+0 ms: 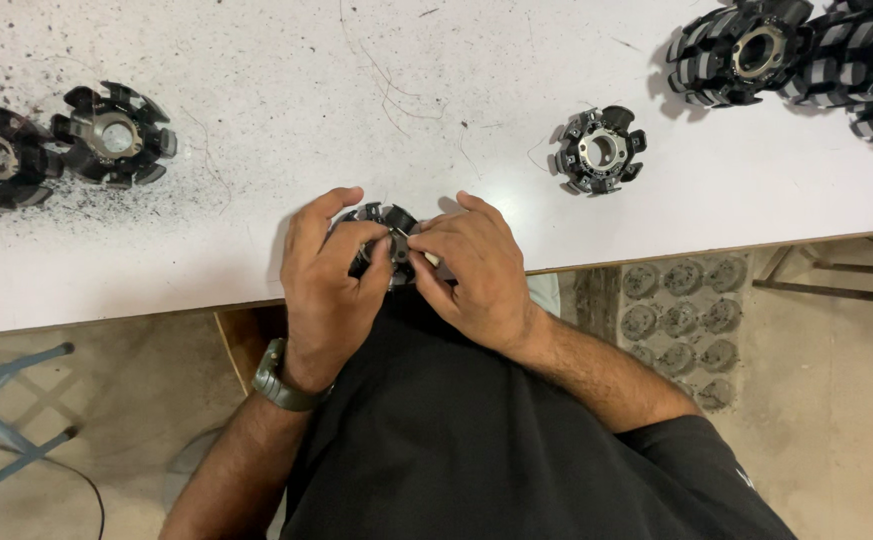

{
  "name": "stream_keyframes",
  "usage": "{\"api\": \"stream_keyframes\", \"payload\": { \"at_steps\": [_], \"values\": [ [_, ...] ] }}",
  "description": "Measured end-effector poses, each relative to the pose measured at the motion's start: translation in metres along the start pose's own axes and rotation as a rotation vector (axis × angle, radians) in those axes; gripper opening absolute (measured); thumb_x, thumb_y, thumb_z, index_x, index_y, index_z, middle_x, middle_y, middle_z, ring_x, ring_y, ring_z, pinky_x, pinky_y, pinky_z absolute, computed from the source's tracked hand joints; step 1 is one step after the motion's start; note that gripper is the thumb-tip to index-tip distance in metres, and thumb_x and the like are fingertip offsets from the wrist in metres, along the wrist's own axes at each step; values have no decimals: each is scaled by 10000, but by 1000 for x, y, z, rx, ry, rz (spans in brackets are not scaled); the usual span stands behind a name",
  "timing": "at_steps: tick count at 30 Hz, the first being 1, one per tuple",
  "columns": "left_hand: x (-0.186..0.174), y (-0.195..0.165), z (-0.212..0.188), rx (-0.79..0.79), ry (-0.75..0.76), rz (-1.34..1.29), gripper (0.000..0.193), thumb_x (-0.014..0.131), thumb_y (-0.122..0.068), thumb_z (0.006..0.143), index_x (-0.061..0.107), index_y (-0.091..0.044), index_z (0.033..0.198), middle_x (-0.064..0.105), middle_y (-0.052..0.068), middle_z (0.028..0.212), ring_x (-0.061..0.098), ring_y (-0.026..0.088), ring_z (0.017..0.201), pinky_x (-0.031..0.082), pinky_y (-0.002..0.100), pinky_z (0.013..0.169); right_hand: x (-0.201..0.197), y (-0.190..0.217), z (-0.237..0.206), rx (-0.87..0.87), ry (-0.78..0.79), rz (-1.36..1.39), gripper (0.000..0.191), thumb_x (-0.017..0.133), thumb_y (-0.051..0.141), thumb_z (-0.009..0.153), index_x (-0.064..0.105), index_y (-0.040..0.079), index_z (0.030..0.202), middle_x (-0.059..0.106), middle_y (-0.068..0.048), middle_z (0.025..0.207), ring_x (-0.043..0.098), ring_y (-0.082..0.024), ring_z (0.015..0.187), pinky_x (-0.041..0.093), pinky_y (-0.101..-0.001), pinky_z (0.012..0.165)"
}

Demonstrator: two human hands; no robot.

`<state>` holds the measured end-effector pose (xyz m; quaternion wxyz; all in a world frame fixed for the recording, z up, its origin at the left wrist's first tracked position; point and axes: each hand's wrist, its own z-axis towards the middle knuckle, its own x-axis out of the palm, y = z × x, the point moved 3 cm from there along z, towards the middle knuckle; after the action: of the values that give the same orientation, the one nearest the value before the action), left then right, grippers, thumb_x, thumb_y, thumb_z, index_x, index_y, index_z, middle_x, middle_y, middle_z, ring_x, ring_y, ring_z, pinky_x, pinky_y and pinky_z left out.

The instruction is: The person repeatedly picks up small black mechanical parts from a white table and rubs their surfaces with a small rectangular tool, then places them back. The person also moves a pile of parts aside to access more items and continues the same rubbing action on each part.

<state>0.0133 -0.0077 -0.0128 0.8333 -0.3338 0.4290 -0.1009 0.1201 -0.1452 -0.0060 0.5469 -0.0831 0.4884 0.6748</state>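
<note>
Black toothed core point(384, 232) flat on table point(256, 60), bore upward, between both hands' grip.

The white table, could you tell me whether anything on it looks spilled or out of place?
Yes: dark gritty specks are scattered over the white table at its left, around two black toothed metal cores. Elsewhere it looks cleaner.

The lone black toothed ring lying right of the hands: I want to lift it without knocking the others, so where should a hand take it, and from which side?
Take the lone toothed ring from straight above, fingers on opposite outer teeth. It lies flat with its round hole facing up, and bare white table surrounds it, so the rim looks reachable all round. The stacked rings sit apart, up right.
</note>
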Motion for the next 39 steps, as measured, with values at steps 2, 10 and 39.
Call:
{"api": "stream_keyframes", "payload": {
  "at_steps": [2, 10, 39],
  "values": [
    [-1, 1, 0, 2, -7, -22, 199, 817, 4, 838, 721, -57, 1001, 618, 123, 1342, 608, 298, 1212, 523, 410, 987, 1, 1, 0, -7, 3, 0, 275, 810, 21, 883, 650, 66, 1102, 688, -58, 1016, 685, -224, 1019, 487, -522, 1125],
    [-5, -2, 5, 73, 49, 82, 201, 796, 0, 774, 701, -67, 938, 611, 127, 1276, 593, 344, 1246, 492, 467, 1027, 0, 3, 7, 21, 39, -3, 264, 800, 29, 868, 657, 72, 1085, 658, -73, 966, 662, -270, 968, 489, -524, 1113],
    [11, 1, -1, -18, -38, 27, 173, 777, -10, 786, 634, -80, 853, 620, 99, 1298, 552, 318, 1232, 416, 483, 1075, -4, 0, 2, 69, -1, 52, 234, 787, 54, 904, 651, 78, 1092, 695, -75, 1022, 690, -270, 994, 508, -510, 1117]
  ]
}}
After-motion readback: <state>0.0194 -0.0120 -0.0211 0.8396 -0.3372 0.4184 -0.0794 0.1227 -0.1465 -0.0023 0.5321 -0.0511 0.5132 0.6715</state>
